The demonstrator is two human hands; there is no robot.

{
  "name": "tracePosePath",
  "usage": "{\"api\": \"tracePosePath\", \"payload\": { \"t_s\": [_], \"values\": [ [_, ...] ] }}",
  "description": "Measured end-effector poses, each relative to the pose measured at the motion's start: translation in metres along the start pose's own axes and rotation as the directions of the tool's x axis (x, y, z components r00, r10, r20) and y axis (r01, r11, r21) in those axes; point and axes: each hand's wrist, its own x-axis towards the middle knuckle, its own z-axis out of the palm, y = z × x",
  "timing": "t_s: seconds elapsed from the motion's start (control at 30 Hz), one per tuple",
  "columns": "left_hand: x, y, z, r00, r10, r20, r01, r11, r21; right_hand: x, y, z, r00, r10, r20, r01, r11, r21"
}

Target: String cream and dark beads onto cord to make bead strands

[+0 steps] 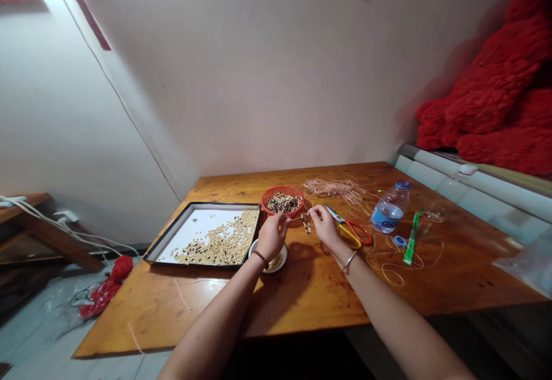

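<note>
Though between left hand and right hand, strung beads nearer right.

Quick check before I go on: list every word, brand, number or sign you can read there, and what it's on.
No text can be read for certain.
Bottle: white marks on its blue label, too small and blurred to read.
Small blue piece: a pale mark, too small to read.
Green packet: any print is too blurred to read.
</note>
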Motion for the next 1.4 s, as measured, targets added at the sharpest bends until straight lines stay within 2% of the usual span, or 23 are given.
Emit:
{"api": "tracePosePath", "payload": {
  "t_s": [0.17,0.3,0.5,0.6,0.73,0.9,1.07,1.2,1.33,1.4],
  "values": [
    [0.000,0.003,-0.003,1.000,0.016,-0.020,-0.016,1.000,-0.015,-0.003,-0.014,-0.003,0.991,0.103,0.084,-0.111,0.989,0.096],
    [-0.001,0.005,-0.002,0.997,0.075,-0.022,-0.075,0.997,-0.009,-0.008,-0.022,-0.004,0.972,0.179,0.151,-0.205,0.962,0.182],
    [-0.003,0.004,0.001,0.992,0.126,-0.021,-0.125,0.992,0.021,-0.008,-0.023,-0.006,0.958,0.211,0.197,-0.254,0.940,0.229],
    [-0.002,0.003,0.002,0.993,0.117,-0.017,-0.117,0.993,-0.024,-0.007,-0.022,-0.006,0.961,0.199,0.193,-0.239,0.949,0.208],
    [-0.003,0.001,0.004,0.996,0.088,0.002,-0.086,0.978,-0.189,-0.007,-0.021,-0.004,0.969,0.162,0.189,-0.191,0.970,0.149],
    [-0.003,0.000,0.005,0.997,0.076,-0.035,-0.083,0.952,-0.294,-0.011,-0.023,0.001,0.962,0.113,0.247,-0.133,0.989,0.068],
    [-0.002,0.001,0.007,0.993,0.081,-0.083,-0.105,0.930,-0.351,-0.015,-0.023,0.002,0.919,0.031,0.394,0.005,0.996,-0.090],
    [-0.003,0.002,0.007,0.992,0.103,-0.067,-0.120,0.920,-0.372,-0.016,-0.014,0.001,0.866,-0.001,0.499,0.092,0.983,-0.157],
    [-0.003,0.001,0.009,0.998,0.060,0.006,-0.052,0.902,-0.429,-0.016,-0.011,0.000,0.840,-0.004,0.542,0.097,0.985,-0.144],
    [-0.003,0.001,0.010,0.999,0.035,0.008,-0.028,0.897,-0.441,-0.016,-0.016,-0.001,0.841,0.021,0.540,0.081,0.983,-0.163]
  ]
}}
